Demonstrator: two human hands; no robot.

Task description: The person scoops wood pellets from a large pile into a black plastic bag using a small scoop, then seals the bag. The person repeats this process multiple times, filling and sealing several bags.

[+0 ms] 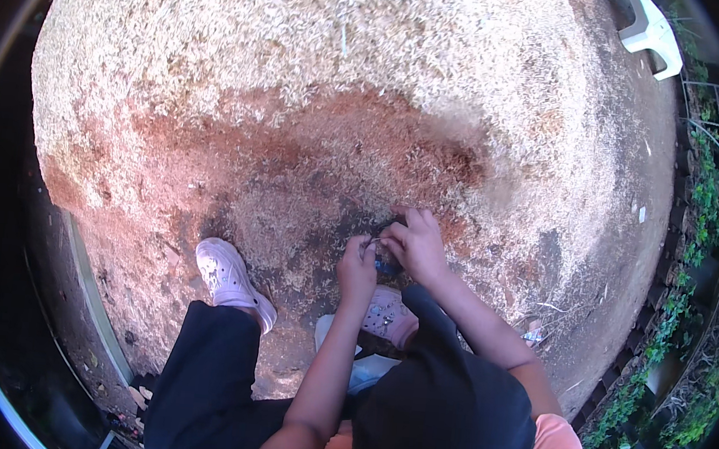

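My left hand [358,271] and my right hand [417,245] meet close together, low over the ground near my right foot. The fingers of both are closed in a pinch. Between the fingertips runs something thin and dark, too small to name. Just below it, a dark bluish thing [388,264] shows between the hands, mostly hidden by them. A pink clog [383,312] is on my right foot, partly behind my left forearm. The other pink clog [227,273] stands further left.
Pale husks or shavings [307,40] cover the ground, with reddish-brown soil [341,137] showing through. White and pale blue material [372,371] lies under me. A white plastic stool [650,32] stands at the far right, near green plants [705,229]. A pale edging strip [97,296] runs along the left.
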